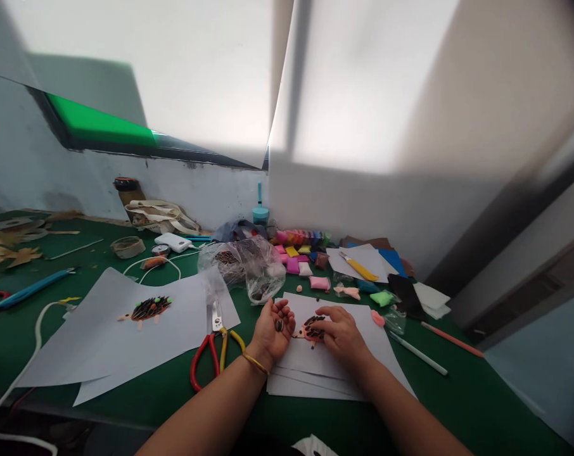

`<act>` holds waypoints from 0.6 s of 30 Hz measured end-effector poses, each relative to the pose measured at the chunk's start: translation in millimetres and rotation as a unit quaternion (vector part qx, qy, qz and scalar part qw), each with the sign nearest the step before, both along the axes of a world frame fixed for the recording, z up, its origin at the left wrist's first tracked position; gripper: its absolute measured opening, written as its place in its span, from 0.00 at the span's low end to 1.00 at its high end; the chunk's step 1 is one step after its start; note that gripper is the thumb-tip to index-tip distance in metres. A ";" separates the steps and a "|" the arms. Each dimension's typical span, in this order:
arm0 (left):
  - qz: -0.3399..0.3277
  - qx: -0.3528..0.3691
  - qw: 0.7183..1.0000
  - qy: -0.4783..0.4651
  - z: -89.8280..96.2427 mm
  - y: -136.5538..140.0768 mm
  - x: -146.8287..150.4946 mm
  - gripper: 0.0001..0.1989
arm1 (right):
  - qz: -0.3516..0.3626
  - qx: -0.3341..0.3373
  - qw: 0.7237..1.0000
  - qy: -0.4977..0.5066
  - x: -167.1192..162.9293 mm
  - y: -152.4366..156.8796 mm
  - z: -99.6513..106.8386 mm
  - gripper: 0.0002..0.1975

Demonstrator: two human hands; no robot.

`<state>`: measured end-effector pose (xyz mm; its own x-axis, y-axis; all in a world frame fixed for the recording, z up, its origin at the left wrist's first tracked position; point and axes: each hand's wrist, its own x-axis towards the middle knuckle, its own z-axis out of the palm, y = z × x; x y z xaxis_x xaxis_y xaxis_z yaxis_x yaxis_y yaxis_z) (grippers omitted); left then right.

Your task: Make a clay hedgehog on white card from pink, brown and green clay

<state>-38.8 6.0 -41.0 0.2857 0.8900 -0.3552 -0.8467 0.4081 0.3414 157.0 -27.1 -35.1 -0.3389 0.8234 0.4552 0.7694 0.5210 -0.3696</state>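
Note:
My left hand point(270, 332) is cupped palm up over the left edge of a stack of white paper point(291, 375), its fingers curled round a few striped sunflower seeds point(279, 325). On the top sheet lies a hedgehog figure point(308, 330) of pinkish clay, its back covered with dark seeds. My right hand point(343, 330) reaches over this figure from the right, fingertips together at the seeds; whatever they pinch is hidden. Left of my hands, a second hedgehog point(151, 309), with green and orange dots on its seeds, lies on another white sheet point(182, 294).
Scissors with red and yellow handles point(218, 345) lie beside my left forearm. Behind are a clear plastic bag point(244, 263) and several coloured clay packets point(320, 282). A yellow utility knife point(360, 267) rests on paper at the back right. A white marker point(420, 354) lies right.

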 end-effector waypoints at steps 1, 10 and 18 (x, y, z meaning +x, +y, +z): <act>-0.001 0.003 1.000 -0.006 0.6 -0.3 0.3 0.14 | -0.003 0.009 1.000 0.015 -1.0 -1.5 2.3 0.20; -0.095 0.050 0.992 -0.067 19.3 -11.3 10.3 0.23 | 0.052 0.019 0.998 0.041 -35.7 -11.6 32.3 0.12; -0.148 0.049 0.984 -0.080 28.6 -19.4 16.7 0.25 | 0.057 -0.023 0.994 0.090 -40.1 -2.9 32.7 0.07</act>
<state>-22.1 -13.4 -12.5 0.5838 0.7865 -0.2015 -0.7414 0.6176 0.2625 117.0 -30.0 -2.3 -0.3477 0.8059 0.4792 0.6259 0.5800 -0.5213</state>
